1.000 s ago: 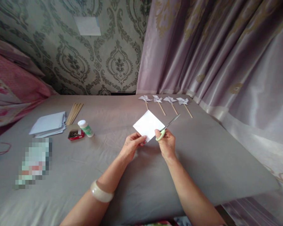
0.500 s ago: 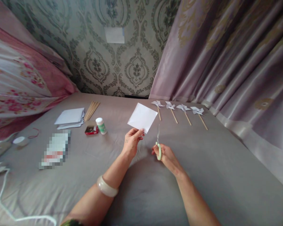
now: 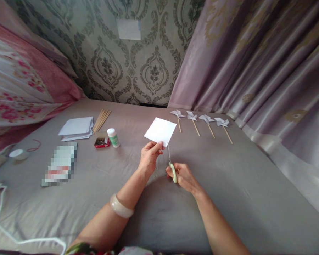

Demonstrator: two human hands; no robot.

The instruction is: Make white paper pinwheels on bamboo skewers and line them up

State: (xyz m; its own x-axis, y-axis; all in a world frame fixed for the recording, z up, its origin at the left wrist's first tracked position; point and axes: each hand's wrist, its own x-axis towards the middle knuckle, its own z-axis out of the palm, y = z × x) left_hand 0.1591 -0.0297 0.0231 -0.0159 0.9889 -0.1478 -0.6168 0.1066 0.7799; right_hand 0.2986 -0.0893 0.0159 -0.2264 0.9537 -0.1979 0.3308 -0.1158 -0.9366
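My left hand (image 3: 149,158) pinches a square sheet of white paper (image 3: 161,129) by its near corner, thumb on top. In my right hand (image 3: 183,175) are scissors (image 3: 172,171) with pale green handles, the fingers wrapped round the loops. The scissor blades point up and away, their tips at the near corner of the paper beside my left fingertips. Whether the blades have entered the paper I cannot tell. Beyond the paper, to the right, several white paper pinwheels (image 3: 207,119) on wooden sticks lie in a row.
On the left lie folded white paper (image 3: 76,127), wooden sticks (image 3: 102,120), a red box of small metal pieces (image 3: 102,142) and a white-capped glue stick (image 3: 113,137). Nearer are a blurred packet (image 3: 60,164), a white round item (image 3: 18,154) and a white cable (image 3: 23,242).
My right hand has moved left with the scissors, bringing the blades from beside the paper to its near corner. The camera view has tipped slightly downward.
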